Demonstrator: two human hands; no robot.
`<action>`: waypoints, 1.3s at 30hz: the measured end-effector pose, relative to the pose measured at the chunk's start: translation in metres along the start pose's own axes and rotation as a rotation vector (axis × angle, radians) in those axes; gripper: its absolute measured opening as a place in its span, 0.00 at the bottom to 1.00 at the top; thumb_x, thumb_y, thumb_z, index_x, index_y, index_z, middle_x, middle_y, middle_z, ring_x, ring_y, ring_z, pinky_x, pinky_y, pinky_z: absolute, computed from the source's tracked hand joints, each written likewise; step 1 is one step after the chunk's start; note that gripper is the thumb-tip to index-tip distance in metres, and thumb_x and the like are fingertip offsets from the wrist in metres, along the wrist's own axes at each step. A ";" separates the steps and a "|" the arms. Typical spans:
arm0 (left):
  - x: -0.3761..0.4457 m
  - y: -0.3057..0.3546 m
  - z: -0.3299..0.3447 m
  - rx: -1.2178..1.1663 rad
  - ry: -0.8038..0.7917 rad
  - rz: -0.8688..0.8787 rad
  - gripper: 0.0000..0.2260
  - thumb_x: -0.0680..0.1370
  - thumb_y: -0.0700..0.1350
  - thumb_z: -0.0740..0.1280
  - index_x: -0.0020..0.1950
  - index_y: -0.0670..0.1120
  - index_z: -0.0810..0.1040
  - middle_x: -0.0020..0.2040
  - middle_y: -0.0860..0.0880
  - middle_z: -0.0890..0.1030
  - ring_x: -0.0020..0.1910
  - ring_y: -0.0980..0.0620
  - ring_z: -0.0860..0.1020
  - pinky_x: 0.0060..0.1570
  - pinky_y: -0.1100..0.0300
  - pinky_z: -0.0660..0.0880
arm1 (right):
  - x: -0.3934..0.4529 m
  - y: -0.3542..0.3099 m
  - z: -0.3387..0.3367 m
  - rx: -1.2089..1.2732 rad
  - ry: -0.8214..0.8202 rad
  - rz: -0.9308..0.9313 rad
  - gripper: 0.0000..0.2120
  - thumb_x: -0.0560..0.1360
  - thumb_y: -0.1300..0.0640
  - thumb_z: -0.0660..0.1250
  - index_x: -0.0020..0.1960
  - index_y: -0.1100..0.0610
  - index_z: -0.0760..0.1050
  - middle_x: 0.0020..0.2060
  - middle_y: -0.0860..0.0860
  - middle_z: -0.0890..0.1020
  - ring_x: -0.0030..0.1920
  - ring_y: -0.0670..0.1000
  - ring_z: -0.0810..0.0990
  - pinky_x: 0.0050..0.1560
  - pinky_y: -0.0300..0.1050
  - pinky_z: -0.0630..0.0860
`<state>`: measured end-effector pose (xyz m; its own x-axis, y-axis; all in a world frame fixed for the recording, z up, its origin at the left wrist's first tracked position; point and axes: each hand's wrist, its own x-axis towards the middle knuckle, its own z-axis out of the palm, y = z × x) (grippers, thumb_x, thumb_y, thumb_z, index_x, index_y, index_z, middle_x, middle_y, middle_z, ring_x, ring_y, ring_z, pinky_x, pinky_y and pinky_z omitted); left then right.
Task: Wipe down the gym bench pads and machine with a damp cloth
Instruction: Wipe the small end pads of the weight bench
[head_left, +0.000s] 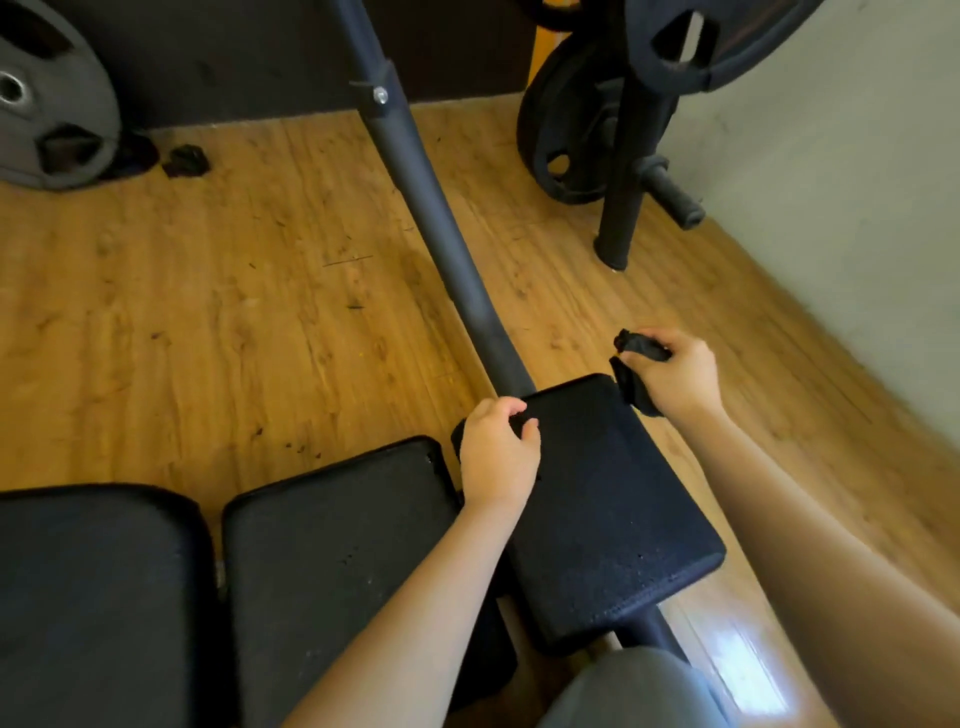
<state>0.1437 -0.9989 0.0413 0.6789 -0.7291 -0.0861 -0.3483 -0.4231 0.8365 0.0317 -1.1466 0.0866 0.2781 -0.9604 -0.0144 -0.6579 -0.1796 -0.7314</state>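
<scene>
We are looking down at a wood-grain plank floor scattered with small dark specks, with a pale wall running along the right side. Nearest us, at the bottom edge of the view, is a grey-clad knee, and both bare forearms reach forward over the bench. Three black textured pads lie side by side: a large pad at the lower left, a middle pad, and a small pad tilted on its post toward the right.

Our left hand rests on the small pad's far left corner, fingers curled over that edge and gripping it. Our right hand hangs just beyond the pad's far right corner, above the floor, fingers curled around a bunched black cloth; part of the cloth sticks out above the knuckles and part hangs below the palm. Whether the cloth touches the pad's corner we cannot tell.

From the small pad's far edge a thick black frame tube slants away to the top of the view, with a bolt near its upper joint. Farther off, a black upright post stands near the wall carrying dark weight plates. At the far left a grey weight plate leans against a dark baseboard, a small dark crumpled object on the floor beside it.
</scene>
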 end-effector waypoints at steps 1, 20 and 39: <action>-0.002 0.000 -0.002 0.071 -0.021 0.004 0.12 0.78 0.46 0.66 0.60 0.45 0.77 0.58 0.49 0.77 0.59 0.51 0.74 0.57 0.60 0.72 | -0.002 0.003 -0.004 -0.019 -0.010 0.009 0.11 0.74 0.61 0.68 0.56 0.57 0.79 0.47 0.48 0.77 0.49 0.48 0.74 0.47 0.40 0.66; -0.120 0.034 -0.050 0.353 -0.284 0.005 0.23 0.76 0.51 0.69 0.69 0.47 0.70 0.68 0.49 0.70 0.65 0.49 0.71 0.59 0.54 0.74 | -0.118 0.027 -0.096 0.184 0.049 0.153 0.10 0.72 0.59 0.71 0.52 0.55 0.78 0.45 0.51 0.79 0.50 0.52 0.77 0.47 0.42 0.69; -0.081 0.012 -0.019 0.986 -0.618 0.116 0.42 0.77 0.57 0.66 0.78 0.39 0.44 0.78 0.41 0.45 0.77 0.42 0.45 0.75 0.51 0.49 | 0.016 0.036 0.014 -0.534 -0.261 -0.087 0.08 0.76 0.57 0.62 0.50 0.56 0.80 0.46 0.52 0.81 0.47 0.54 0.79 0.46 0.47 0.78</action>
<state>0.0967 -0.9348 0.0685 0.2747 -0.8134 -0.5127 -0.9225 -0.3733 0.0980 0.0220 -1.1652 0.0500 0.4646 -0.8656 -0.1865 -0.8670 -0.4020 -0.2944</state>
